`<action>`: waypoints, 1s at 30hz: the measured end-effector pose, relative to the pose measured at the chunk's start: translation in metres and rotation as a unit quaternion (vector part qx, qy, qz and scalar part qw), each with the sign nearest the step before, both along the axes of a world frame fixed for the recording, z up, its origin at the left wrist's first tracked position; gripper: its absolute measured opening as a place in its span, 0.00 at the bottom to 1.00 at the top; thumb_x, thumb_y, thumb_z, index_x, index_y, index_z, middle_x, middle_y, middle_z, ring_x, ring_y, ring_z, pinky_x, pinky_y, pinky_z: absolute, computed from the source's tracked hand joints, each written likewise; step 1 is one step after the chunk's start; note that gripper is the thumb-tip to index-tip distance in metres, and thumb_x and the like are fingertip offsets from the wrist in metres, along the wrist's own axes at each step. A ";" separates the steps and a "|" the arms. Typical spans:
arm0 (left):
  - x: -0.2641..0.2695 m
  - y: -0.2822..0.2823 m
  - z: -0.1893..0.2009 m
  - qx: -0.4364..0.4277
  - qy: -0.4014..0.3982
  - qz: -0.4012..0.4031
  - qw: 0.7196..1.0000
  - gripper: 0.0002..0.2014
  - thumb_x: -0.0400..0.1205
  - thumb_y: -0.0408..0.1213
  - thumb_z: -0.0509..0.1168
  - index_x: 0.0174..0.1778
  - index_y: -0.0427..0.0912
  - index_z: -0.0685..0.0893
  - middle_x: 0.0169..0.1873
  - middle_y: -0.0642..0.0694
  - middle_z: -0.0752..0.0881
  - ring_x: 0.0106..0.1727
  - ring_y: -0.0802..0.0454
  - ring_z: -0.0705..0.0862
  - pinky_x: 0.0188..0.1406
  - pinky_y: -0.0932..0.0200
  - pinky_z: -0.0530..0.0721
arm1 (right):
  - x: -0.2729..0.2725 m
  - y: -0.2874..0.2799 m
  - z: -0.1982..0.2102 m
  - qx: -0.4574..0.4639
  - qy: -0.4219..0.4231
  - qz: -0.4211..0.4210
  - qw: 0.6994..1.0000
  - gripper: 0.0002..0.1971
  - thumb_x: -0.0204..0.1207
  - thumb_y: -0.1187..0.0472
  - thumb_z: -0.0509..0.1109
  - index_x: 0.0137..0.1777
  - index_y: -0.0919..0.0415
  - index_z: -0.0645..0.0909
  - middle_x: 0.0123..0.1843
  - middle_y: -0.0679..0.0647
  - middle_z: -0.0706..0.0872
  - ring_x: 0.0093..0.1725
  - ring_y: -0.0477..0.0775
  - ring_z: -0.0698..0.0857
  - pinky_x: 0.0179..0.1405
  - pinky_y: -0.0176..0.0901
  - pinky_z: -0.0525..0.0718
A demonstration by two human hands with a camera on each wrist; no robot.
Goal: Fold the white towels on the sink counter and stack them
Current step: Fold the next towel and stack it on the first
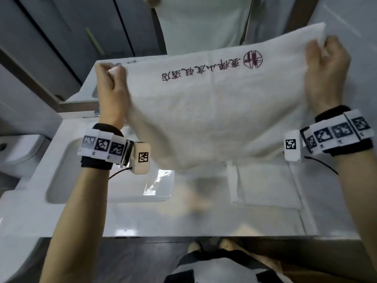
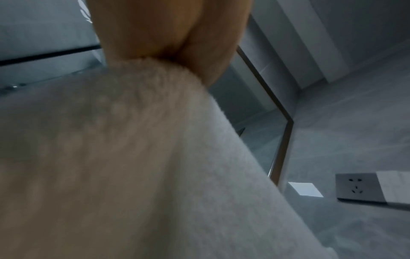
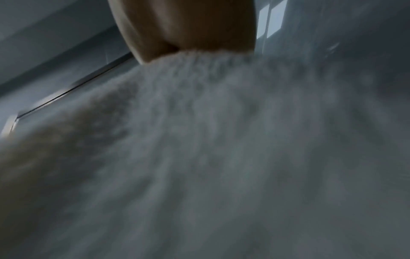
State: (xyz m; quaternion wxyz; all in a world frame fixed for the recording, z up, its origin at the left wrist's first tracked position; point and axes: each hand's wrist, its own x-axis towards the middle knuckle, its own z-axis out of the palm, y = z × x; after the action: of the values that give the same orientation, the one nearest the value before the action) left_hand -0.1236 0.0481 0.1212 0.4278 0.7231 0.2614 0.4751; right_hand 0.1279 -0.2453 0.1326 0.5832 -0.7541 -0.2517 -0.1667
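Observation:
A white towel [image 1: 214, 111] with dark red printed characters and a round emblem hangs spread in the air above the sink counter [image 1: 142, 219]. My left hand [image 1: 111, 82] grips its upper left corner in a fist. My right hand [image 1: 328, 58] pinches the upper right corner. The towel's lower edge hangs loose over the counter. A folded white towel [image 1: 267, 186] lies flat on the counter at the right, partly hidden behind the hanging one. Both wrist views show blurred towel cloth [image 2: 133, 166] [image 3: 221, 157] dropping from the closed fingers.
A white basin [image 1: 67, 176] is sunk into the counter's left half. A mirror [image 1: 193, 23] rises behind the counter. A toilet [image 1: 18, 152] stands at far left. A wall socket [image 2: 357, 187] sits on the grey tiled wall.

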 end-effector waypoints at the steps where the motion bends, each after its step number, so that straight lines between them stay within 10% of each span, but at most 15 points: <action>1: 0.002 0.000 -0.005 -0.023 0.012 -0.011 1.000 0.09 0.85 0.36 0.57 0.40 0.53 0.67 0.35 0.56 0.72 0.33 0.66 0.71 0.35 0.74 0.72 | 0.002 -0.003 -0.003 -0.019 0.005 0.005 1.000 0.10 0.80 0.52 0.60 0.36 0.51 0.70 0.32 0.43 0.72 0.28 0.31 0.71 0.32 0.23 0.66; 8: 0.001 0.001 -0.068 -0.087 0.109 -0.068 0.988 0.10 0.83 0.24 0.56 0.47 0.45 0.69 0.39 0.54 0.74 0.39 0.64 0.75 0.37 0.79 0.76 | 0.007 -0.017 -0.070 -0.112 0.076 0.033 0.990 0.14 0.81 0.55 0.63 0.33 0.55 0.71 0.29 0.47 0.72 0.29 0.40 0.67 0.27 0.24 0.66; 12: 0.006 0.008 -0.097 -0.130 0.142 -0.071 0.979 0.14 0.81 0.20 0.56 0.49 0.47 0.69 0.41 0.55 0.74 0.41 0.62 0.74 0.38 0.68 0.74 | 0.015 -0.014 -0.102 -0.122 0.111 0.031 0.986 0.14 0.80 0.55 0.62 0.40 0.67 0.74 0.35 0.56 0.76 0.37 0.50 0.73 0.34 0.42 0.67; 17: 0.031 0.023 -0.129 -0.204 0.168 -0.035 0.964 0.14 0.82 0.23 0.55 0.43 0.50 0.71 0.39 0.53 0.76 0.40 0.57 0.75 0.36 0.68 0.75 | 0.030 0.007 -0.126 -0.136 0.141 0.030 0.980 0.10 0.81 0.57 0.61 0.38 0.58 0.70 0.37 0.56 0.76 0.39 0.52 0.73 0.37 0.42 0.67; 23: 0.092 0.039 -0.149 -0.228 0.199 -0.018 0.953 0.17 0.82 0.22 0.51 0.66 0.35 0.69 0.43 0.48 0.76 0.48 0.48 0.75 0.32 0.70 0.76 | 0.063 0.035 -0.138 -0.133 0.202 -0.006 0.970 0.13 0.81 0.59 0.64 0.34 0.56 0.70 0.30 0.50 0.74 0.34 0.53 0.71 0.33 0.38 0.64; 27: 0.103 0.034 -0.179 -0.293 0.285 -0.021 0.912 0.25 0.85 0.31 0.56 0.77 0.30 0.57 0.63 0.36 0.78 0.65 0.41 0.78 0.59 0.56 0.77 | 0.070 0.036 -0.157 -0.171 0.307 0.019 0.936 0.15 0.80 0.64 0.66 0.63 0.73 0.75 0.59 0.69 0.84 0.52 0.59 0.83 0.34 0.25 0.77; 30: 0.091 0.027 -0.207 -0.325 0.392 -0.020 0.860 0.30 0.85 0.39 0.57 0.79 0.28 0.55 0.64 0.38 0.79 0.67 0.39 0.77 0.65 0.50 0.75 | 0.065 0.028 -0.166 -0.186 0.342 0.004 0.921 0.18 0.78 0.62 0.69 0.64 0.72 0.76 0.61 0.67 0.85 0.50 0.55 0.82 0.40 0.31 0.78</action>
State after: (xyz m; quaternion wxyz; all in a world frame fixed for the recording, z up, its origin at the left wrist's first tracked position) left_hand -0.0324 0.0751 -0.0861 0.5105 0.6746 0.5324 0.0314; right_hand 0.1931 -0.2178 -0.0331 0.4835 -0.8592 -0.0658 0.1538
